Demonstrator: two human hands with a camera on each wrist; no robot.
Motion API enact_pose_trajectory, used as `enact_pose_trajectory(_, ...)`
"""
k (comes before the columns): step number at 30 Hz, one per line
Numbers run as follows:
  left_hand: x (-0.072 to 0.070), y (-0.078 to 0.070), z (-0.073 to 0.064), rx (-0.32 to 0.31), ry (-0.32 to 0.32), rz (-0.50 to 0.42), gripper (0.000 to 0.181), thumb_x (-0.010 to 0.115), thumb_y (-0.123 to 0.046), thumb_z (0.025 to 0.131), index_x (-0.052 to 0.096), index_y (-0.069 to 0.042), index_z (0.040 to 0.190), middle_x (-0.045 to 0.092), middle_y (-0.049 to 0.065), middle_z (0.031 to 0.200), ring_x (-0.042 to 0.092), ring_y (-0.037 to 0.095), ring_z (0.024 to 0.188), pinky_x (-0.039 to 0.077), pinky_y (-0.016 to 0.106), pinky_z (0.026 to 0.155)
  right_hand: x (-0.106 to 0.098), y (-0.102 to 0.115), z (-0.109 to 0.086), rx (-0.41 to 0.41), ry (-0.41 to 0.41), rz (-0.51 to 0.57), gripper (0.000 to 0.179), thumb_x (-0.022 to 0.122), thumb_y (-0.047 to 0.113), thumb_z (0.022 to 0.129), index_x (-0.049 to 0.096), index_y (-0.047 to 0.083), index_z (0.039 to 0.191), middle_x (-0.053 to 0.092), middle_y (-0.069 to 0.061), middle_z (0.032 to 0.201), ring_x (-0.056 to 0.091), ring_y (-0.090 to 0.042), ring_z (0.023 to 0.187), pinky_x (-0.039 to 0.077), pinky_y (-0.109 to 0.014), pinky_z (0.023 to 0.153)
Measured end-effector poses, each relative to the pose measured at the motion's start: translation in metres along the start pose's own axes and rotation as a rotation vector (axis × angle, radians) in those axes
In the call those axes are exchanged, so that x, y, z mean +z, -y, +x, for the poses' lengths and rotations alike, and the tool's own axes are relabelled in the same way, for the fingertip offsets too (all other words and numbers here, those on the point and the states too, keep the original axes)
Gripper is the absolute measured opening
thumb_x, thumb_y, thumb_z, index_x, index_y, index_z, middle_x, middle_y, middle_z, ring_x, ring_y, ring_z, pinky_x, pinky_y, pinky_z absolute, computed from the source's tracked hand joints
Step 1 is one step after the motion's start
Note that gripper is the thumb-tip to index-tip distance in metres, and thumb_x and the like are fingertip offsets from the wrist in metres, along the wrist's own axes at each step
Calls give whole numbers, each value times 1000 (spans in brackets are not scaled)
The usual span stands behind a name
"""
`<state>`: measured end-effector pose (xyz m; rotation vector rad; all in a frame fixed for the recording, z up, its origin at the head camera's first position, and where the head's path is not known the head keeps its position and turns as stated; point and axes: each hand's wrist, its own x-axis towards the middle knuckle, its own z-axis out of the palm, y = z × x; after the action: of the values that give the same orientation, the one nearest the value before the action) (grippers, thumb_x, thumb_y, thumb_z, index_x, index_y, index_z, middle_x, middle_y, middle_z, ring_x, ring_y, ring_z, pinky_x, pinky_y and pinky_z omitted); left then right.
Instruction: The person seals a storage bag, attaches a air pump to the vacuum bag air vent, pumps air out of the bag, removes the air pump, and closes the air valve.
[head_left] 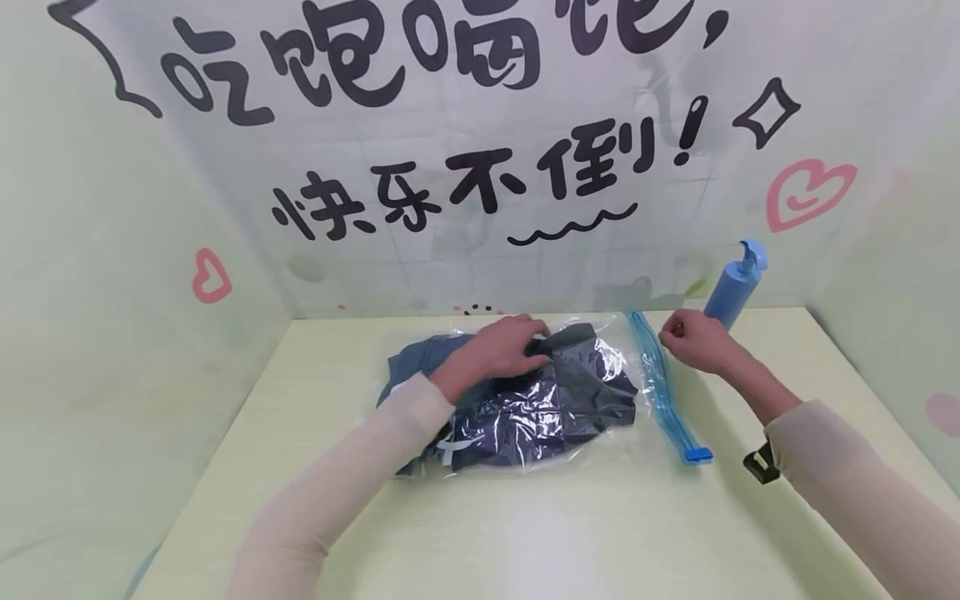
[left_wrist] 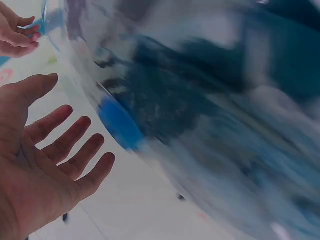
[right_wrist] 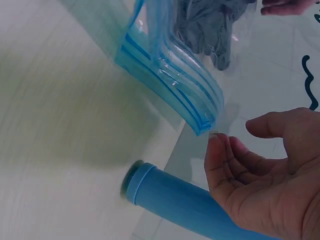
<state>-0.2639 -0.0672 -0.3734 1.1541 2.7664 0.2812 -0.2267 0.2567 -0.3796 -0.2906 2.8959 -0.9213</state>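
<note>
A staged recording booth is being shown, not a home: a pale tabletop (head_left: 525, 517) is being enclosed left, right and back by soft green panels (head_left: 90, 333), with cartoon Chinese lettering (head_left: 457, 192) and pink hearts (head_left: 806, 193) being displayed across the upper frame.

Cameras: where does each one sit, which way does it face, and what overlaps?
Head: above the table, looking forward and down at the clear bag of dark clothes; both sleeves and hands show.
Left wrist: beside the left hand, palm open, facing the blurred bag.
Right wrist: beside the right hand, facing the blue zip strip and blue pump.
All three views share the bag.
</note>
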Motion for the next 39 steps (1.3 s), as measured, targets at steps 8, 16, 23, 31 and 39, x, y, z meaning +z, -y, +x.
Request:
enact_pose_trajectory(8,24,-66,23,174,51,126,38,63,-56,97,63,-19,104,60,-10,92,55,6,79,46,23,59,2,-8,-18,170,361,34,36,53,21,106,59,-1,79,57,-5,66,56,-15,56,53,-31,56)
enact_pose_trajectory(16,65,-129,23,359,111,336,56,55,-77,89,59,-26,113,56,-14,93,54,2,75,42,20,52,3,-19,-45,259,630,69,35,55,25,106,62,3,80,60,-6,68,56,-15,56,53,-28,57)
enact_pose_trajectory(23,83,-170,27,394,91,531,58,56,-69,93,56,-31,137,61,-10,119,60,7,92,49,24,65,4,-23,-69,291,687,181,22,58,22,104,59,2,96,69,-16,73,69,-23,58,58,-32,56)
enact_pose_trajectory(31,83,-182,32,352,17,556,21,52,-34,103,61,-29,122,58,-10,91,53,5,65,47,25,54,3,-35,-71,249,884,452,50,55,24,105,52,-19,80,60,-6,61,49,-7,46,41,-18,43)
enact_pose_trajectory(39,81,-176,31,303,14,576,19,45,-37,107,63,-32,110,60,-13,88,55,6,64,50,27,53,5,-43,-70,161,966,781,37,48,13,107,57,-2,75,46,6,60,35,-1,49,27,-16,45)
